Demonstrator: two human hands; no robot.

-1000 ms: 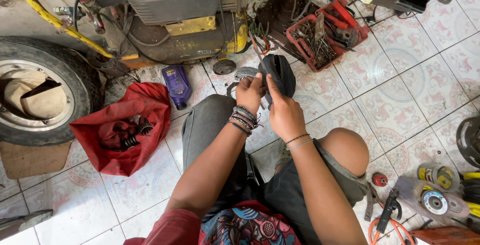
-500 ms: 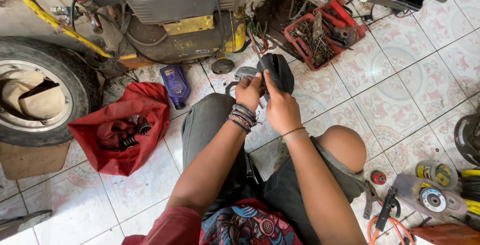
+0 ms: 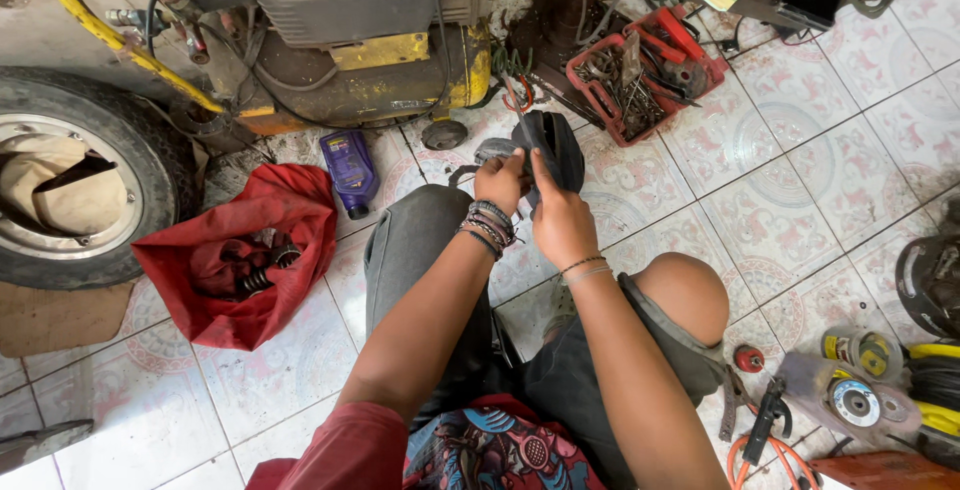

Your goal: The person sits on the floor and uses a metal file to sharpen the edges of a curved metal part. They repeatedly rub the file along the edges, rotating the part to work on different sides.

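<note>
I sit on a tiled floor with both arms stretched out in front of my knees. My left hand (image 3: pixel 500 182), with several bracelets at the wrist, grips the left side of a dark rounded part (image 3: pixel 560 146). My right hand (image 3: pixel 560 222) clasps the same part from below and the right. A thin rod or tool (image 3: pixel 519 115) rises from between the hands toward the machine behind. What lies under my fingers is hidden.
A yellow machine with a tank (image 3: pixel 365 75) stands ahead, a tyre (image 3: pixel 95 190) at the left. A red bag of parts (image 3: pixel 250 260), a purple bottle (image 3: pixel 348 168), a red tool tray (image 3: pixel 645 75) and grinder discs (image 3: pixel 850 395) lie around me.
Both hands and the dark part have stayed together in front of my knees; the view has shifted slightly. The right hand has slid a little lower on the part.
</note>
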